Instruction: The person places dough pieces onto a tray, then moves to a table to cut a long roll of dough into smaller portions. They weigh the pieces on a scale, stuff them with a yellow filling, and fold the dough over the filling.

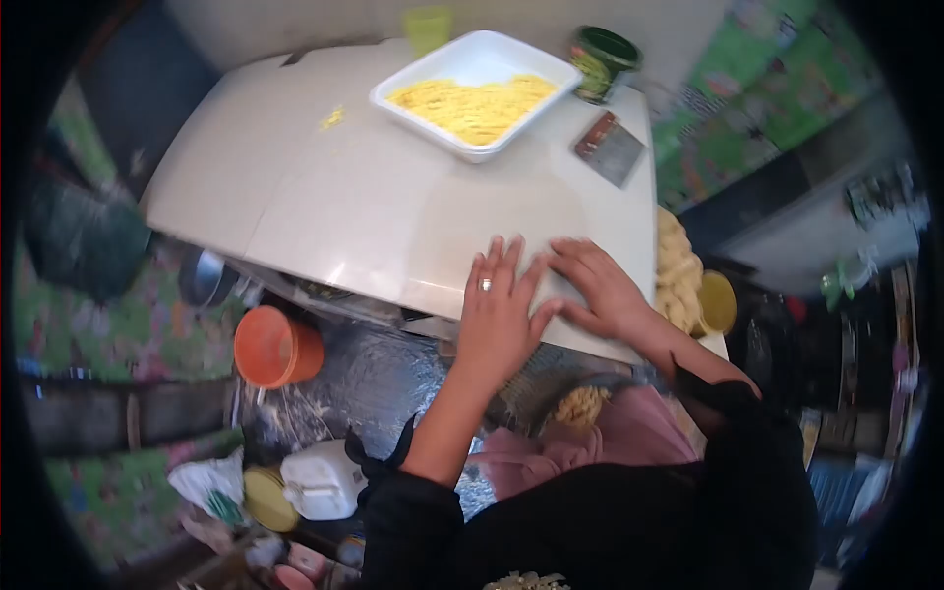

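My left hand [500, 300], with a ring on one finger, lies palm down near the front edge of the white table [295, 187]. Beside it, angled inward, rests my right hand [602, 293]. The fingers of both are stretched out, and the hands nearly meet. Whether anything lies under the palms is hidden. Beyond them stands a white tray [479, 152] holding thin yellow strips [477, 106] that look like noodles or dough sticks. To its right a flat metal scraper [610, 149] with a reddish-brown edge lies on the tabletop.
A dark green tub [604, 65] and a yellow-green cup [427, 29] stand at the back. Yellow crumbs [332, 119] lie left of the tray. Pale dough [675, 275] sits by the right edge. Below are an orange bucket [277, 347] and a white jerrycan [323, 480].
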### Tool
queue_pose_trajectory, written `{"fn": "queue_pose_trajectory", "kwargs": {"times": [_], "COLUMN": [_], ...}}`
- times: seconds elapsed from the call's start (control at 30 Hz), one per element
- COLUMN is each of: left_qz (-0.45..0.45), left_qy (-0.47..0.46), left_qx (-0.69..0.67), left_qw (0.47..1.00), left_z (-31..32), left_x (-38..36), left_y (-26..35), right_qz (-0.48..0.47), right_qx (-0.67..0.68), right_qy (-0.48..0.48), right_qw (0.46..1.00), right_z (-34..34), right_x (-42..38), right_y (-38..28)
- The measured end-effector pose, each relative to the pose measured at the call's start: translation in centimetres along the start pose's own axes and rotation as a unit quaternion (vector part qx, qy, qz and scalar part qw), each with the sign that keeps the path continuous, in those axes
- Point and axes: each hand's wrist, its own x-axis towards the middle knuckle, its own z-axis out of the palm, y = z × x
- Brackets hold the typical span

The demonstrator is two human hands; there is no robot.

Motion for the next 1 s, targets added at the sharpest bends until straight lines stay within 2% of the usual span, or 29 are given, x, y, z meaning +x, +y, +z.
{"fn": "queue_pose_trajectory", "kwargs": {"times": [0.03,0.1,0.17,0.27,0.33,0.37,0.43,0.47,0.5,0.53,0.57,0.6,0.63,0.7,0.73,0.8,0.83,0.9,0.93,1.0], "left_qz": [0.02,-0.032,-0.014,-0.026,-0.028,-0.035,-0.03,-0.032,-0.034,-0.024,-0.031,-0.04,-0.035,-0.057,-0.053,-0.045,-0.04,-0.049,-0.063,-0.05], "left_qy": [-0.018,-0.108,-0.142,-0.19,-0.217,-0.235,-0.254,-0.256,-0.255,-0.256,-0.269,-0.282,-0.286,-0.31,-0.311,-0.32,-0.323,-0.328,-0.334,-0.354], "left_qx": [-0.013,0.155,0.16,0.185,0.199,0.209,0.22,0.211,0.203,0.206,0.209,0.21,0.211,0.219,0.222,0.211,0.213,0.206,0.195,0.189], "left_qw": [1.0,0.981,0.977,0.964,0.955,0.949,0.941,0.943,0.945,0.944,0.94,0.935,0.934,0.924,0.922,0.923,0.921,0.921,0.92,0.915], "left_z": [1.2,3.4,3.3,2.6,2.2,2.1,1.9,1.8,1.8,1.8,1.7,1.7,1.7,1.5,1.4,1.4,1.5,1.3,1.2,1.0], "left_x": [0.4,1.6,1.7,2.1,2.5,2.6,2.6,2.6,2.7,2.9,2.9,3.1,3.2,3.5,3.4,3.6,3.7,3.7,3.8,4.4], "left_y": [0.3,0.6,1.0,1.4,1.6,1.7,1.9,1.7,1.7,1.7,1.7,1.8,2.0,2.1,2.0,1.7,1.5,1.8,1.9,1.8], "right_qz": [0.031,0.053,0.092,0.119,0.13,0.14,0.147,0.168,0.213,0.271,0.365,0.406,0.549,0.727,0.729,0.79,0.793,0.745,0.751,0.726], "right_qx": [0.015,0.038,0.047,0.047,0.176,0.177,0.302,0.228,0.232,0.281,0.254,0.121,0.095,0.098,0.101,0.071,0.073,0.045,0.046,-0.052], "right_qy": [0.039,0.088,0.163,0.184,0.221,0.227,0.336,0.383,0.456,0.487,0.509,0.505,0.445,0.34,0.342,0.266,0.266,0.277,0.272,0.235], "right_qw": [0.999,0.994,0.981,0.975,0.95,0.947,0.88,0.879,0.832,0.781,0.737,0.752,0.702,0.589,0.584,0.548,0.543,0.606,0.6,0.644], "right_z": [0.6,0.7,1.4,1.1,0.9,0.6,-0.8,-1.4,-0.5,-1.4,0.5,2.6,5.2,9.1,9.8,11.2,11.8,12.7,13.0,12.4], "right_x": [-0.2,-0.1,-0.4,-0.3,-0.6,-1.2,-2.3,-3.6,-5.0,-6.9,-9.5,-12.6,-15.3,-18.3,-18.3,-18.1,-18.3,-19.3,-19.8,-20.7], "right_y": [0.7,1.1,1.4,1.5,1.9,2.2,2.9,4.6,7.5,10.0,15.0,20.5,24.7,30.2,31.0,31.9,32.7,33.0,32.5,32.2]}}
